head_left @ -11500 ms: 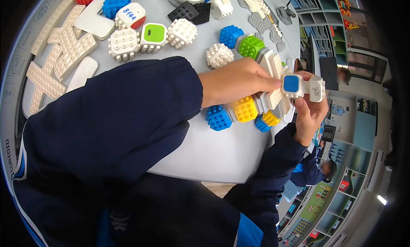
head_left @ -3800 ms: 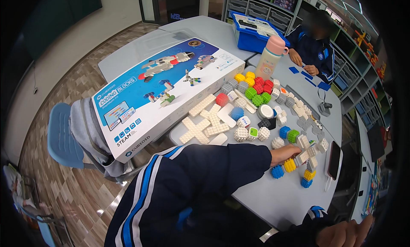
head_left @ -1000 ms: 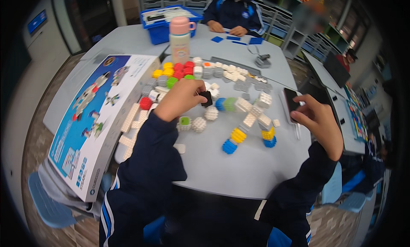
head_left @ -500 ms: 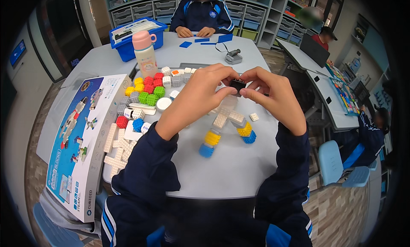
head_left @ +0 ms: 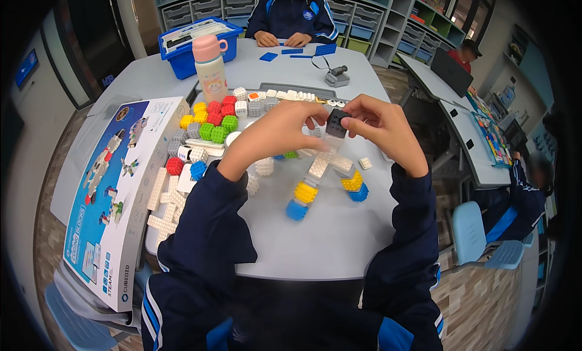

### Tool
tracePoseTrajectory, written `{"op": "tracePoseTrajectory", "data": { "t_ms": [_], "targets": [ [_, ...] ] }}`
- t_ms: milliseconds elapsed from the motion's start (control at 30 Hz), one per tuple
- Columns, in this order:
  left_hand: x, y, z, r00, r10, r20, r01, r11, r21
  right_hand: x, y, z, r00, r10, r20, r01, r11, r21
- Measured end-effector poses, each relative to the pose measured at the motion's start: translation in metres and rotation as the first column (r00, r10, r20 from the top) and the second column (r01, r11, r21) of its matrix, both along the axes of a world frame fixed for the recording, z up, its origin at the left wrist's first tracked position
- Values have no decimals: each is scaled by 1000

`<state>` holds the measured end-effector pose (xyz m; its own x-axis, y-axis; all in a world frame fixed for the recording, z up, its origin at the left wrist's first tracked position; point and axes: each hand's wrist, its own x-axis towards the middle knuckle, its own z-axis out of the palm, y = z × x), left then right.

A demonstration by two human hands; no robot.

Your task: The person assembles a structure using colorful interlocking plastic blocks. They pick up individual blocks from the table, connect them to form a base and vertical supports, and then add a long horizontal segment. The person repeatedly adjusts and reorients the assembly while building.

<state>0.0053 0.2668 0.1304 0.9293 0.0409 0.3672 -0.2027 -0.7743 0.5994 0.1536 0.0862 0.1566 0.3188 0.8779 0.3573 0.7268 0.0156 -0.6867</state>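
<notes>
Above the pale desk [head_left: 315, 248], the right fingers [head_left: 359, 128] clamp a black block [head_left: 336, 124]; the left fingers [head_left: 310, 111] are parted just beside it.

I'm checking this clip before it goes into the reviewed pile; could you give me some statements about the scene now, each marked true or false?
1. The right hand grips a black block. True.
2. The two near legs of the build end in red cubes. False: they end in blue cubes.
3. The pink-lidded bottle stands upright. True.
4. The large printed box lies on the right. False: it lies on the left.
5. Blue pieces lie before the person opposite. True.
</notes>
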Motion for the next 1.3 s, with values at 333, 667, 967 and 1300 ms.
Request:
{"op": "tracePoseTrajectory", "data": {
  "t_ms": [333,667,967,1300],
  "targets": [
    [12,-2,-14,998,-36,53,38,999,-38,-3,-1,-1,998,-17,-58,21,997,74],
    [15,1,-18,998,-65,-4,64,990,-122,3,-16,11,1000,-18,-1,17,998,-60],
    [15,0,-17,999,-35,-42,31,996,-86,53,-19,-25,963,-226,147,267,731,-628],
    [19,-4,-22,999,-36,-3,35,992,-122,61,0,-92,663,-221,716,699,526,-484]
  ]
}}
